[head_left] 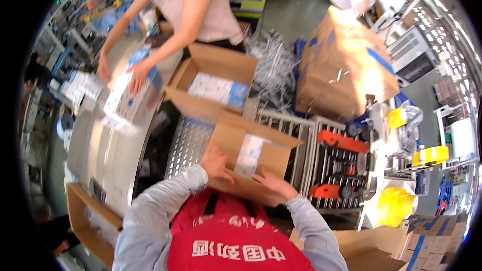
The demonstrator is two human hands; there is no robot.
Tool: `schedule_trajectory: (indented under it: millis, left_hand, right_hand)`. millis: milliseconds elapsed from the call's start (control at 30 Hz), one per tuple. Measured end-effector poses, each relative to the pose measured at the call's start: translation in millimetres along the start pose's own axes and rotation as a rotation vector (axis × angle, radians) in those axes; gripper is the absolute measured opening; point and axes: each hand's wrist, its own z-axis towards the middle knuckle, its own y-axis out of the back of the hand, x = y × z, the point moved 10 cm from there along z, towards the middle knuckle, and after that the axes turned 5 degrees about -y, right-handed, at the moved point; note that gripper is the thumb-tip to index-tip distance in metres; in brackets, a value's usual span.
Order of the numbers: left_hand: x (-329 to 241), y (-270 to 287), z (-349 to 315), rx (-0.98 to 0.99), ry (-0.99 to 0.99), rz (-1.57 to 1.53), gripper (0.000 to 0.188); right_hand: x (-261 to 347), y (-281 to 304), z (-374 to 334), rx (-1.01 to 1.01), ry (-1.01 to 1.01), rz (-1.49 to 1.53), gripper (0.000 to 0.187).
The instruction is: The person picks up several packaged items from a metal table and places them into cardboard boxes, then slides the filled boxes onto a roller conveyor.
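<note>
In front of me an open cardboard box rests on the roller line, with a white printed pack inside against one side. My left hand is at the box's left near corner, its fingers spread on the cardboard. At the near flap, my right hand lies with its fingers stretched out along the edge. Neither hand grasps a loose thing. Just beyond stands a second open carton holding white and blue packs.
Across the line a co-worker handles a white and blue pack on a steel table. An orange-red carton sealer stands to the right, near yellow tape rolls. Large wrapped cartons and shredded strips lie beyond.
</note>
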Motion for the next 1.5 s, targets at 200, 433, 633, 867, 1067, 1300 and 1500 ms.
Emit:
schedule_trajectory:
  millis: [200,433,633,867,1067,1300,1500]
  left_hand:
    - [65,-22,2,-0.689,0.267,-0.304,0.130]
    - [110,-61,27,-1.038,0.039,-1.020,0.094]
    - [101,-97,34,-1.059,0.107,-1.164,0.067]
    - [25,-82,101,-0.963,0.153,-1.323,0.063]
    - [-84,-27,239,-0.845,-0.085,-1.120,0.066]
    - [-175,-14,294,-0.838,-0.256,-1.117,0.071]
    - [-288,-20,241,-0.361,-0.456,-0.888,0.068]
  right_hand:
    - [122,190,-23,-0.871,0.429,-0.347,0.055]
    - [7,13,-83,-0.628,0.331,-0.346,0.081]
    - [12,102,-9,-0.510,0.488,-0.340,0.069]
    - [-64,142,-10,-0.666,0.276,-0.343,0.070]
    - [-139,200,-50,-0.883,-0.092,-0.285,0.076]
    - [-205,232,-75,-0.970,-0.062,-0.205,0.066]
    - [-230,241,-150,-1.322,-0.332,-0.293,0.054]
